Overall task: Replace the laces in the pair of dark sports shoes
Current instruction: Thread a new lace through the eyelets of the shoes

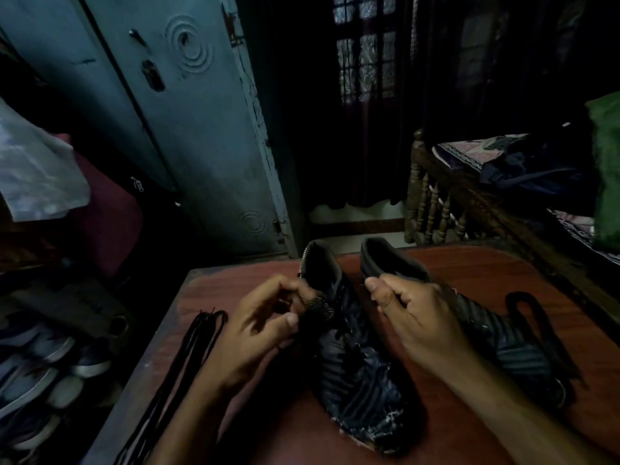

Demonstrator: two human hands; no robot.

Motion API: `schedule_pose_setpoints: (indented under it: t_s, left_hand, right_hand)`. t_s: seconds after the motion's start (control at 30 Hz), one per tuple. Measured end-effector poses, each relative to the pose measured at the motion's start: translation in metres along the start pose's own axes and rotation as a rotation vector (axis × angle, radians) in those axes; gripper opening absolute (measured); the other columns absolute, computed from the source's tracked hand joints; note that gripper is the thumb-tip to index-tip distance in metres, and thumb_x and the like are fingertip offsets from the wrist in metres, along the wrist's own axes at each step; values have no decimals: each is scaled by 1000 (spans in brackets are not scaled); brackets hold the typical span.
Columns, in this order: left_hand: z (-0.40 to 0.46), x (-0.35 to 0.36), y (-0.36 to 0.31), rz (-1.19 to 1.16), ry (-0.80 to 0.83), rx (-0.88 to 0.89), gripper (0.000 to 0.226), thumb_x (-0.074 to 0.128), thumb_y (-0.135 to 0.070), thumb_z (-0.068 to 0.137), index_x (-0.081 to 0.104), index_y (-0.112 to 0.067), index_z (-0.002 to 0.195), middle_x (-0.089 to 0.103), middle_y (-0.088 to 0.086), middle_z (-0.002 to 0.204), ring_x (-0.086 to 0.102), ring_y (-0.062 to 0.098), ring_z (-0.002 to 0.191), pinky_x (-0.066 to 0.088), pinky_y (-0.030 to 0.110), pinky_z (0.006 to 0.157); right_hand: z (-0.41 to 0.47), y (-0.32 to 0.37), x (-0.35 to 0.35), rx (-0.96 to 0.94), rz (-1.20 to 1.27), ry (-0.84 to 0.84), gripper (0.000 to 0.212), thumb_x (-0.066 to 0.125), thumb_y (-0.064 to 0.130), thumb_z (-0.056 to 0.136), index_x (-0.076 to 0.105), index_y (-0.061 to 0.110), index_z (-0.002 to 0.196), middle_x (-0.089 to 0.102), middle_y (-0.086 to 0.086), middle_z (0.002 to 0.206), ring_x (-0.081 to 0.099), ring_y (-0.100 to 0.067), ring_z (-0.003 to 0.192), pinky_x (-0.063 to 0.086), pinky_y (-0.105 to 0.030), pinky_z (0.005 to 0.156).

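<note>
On the reddish table [469, 273], in the head view, two dark sports shoes lie side by side with toes towards the camera. One is the left shoe [362, 374], running from the centre down to about 6 o'clock, and the other is the right shoe [513, 344], stretching out towards 4 o'clock. Both hands work at the collar end of the left shoe. At about 8 o'clock from the picture's centre, the left hand [258, 327] has its fingers curled in a narrow pinch on the edge of the shoe's lace area; what exactly sits between the fingertips is too dark to tell. Just right of centre, the right hand [412, 313] is closed with its thumb pressed over curled fingers, seemingly pinching a lace end, though the lace itself cannot be made out there. A bundle of thin black laces [188, 357] lies loose on the table at 8 o'clock, well apart from the shoes. A flat black lace [536, 317] loops on the table at 3 o'clock, just beside the right shoe.

The shoes look light, with soft uppers that will buckle under pressure, so the firmer collar or sole edge is the better hold. Laces are limp and slippery, so they are probably best pinched close to the stiff tip for threading
</note>
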State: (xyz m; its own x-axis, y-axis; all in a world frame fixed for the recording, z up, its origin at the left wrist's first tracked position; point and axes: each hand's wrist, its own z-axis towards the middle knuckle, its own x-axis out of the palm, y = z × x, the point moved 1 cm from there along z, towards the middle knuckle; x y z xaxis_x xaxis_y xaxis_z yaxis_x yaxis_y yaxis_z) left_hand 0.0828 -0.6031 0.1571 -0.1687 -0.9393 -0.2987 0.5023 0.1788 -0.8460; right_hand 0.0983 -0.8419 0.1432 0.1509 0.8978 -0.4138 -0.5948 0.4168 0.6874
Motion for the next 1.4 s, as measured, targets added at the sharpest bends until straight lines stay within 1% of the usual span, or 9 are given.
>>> schedule_pose_setpoints:
  t_s: [0.17,0.33,0.43,0.53,0.67,0.83,1.0,1.17,1.4]
  left_hand:
    - [0,36,-5,149,59,-17,24,76,-36,88,73,-33,112,76,-14,104,70,2,100,51,17,85]
    - [2,42,1,21,-15,-50,9,75,-19,91,80,-24,97,78,-1,92,74,13,86,55,25,76]
    - [3,39,4,-66,-156,-131,9,73,-18,89,77,-26,91,74,1,84,66,11,70,51,24,62]
    - [3,40,6,-99,-216,-132,4,64,-11,94,66,-10,93,74,1,101,65,11,72,52,26,61]
    - [1,42,6,58,-174,-178,13,51,-6,105,54,-14,96,73,-8,115,67,18,70,55,34,63]
    - [2,41,4,324,-226,-79,14,54,-11,105,57,-22,95,69,-12,93,66,7,84,48,18,68]
    - [3,38,11,294,-254,-99,12,51,-16,107,53,-24,98,71,-9,94,63,6,67,55,41,60]
    - [3,36,13,373,-274,-85,12,54,-11,103,54,-20,94,62,-3,78,58,14,68,43,30,60]
    - [5,32,12,377,-201,-158,27,54,-16,90,71,-36,85,70,-16,79,65,6,70,47,23,61]
  right_hand:
    - [-10,6,15,-34,4,129,46,45,55,100,46,24,66,44,6,55,47,-7,48,31,-28,45]
    - [-11,7,15,33,41,92,45,46,56,99,55,22,71,50,8,58,51,-7,52,35,-29,48]
    - [-10,6,14,80,17,92,16,49,38,103,64,31,103,62,24,93,60,1,81,43,-14,67]
    - [-11,4,18,104,-57,252,52,48,18,104,38,45,147,47,40,121,43,23,108,34,-1,91]
    - [-14,-1,23,107,-137,381,63,42,19,107,13,45,157,21,31,156,14,21,140,15,-1,110]
    - [-14,-2,25,70,-174,337,61,45,22,106,19,40,157,27,25,143,46,6,117,40,-12,95]
    - [-15,-8,30,115,-258,376,62,44,21,105,18,39,158,26,14,122,51,-9,84,45,-26,72]
    - [-14,2,27,143,-171,358,34,52,31,99,35,44,126,34,15,117,53,-8,103,50,-37,86]
    - [-16,1,28,157,-66,298,22,60,29,95,41,35,105,47,23,102,50,3,87,39,-15,74]
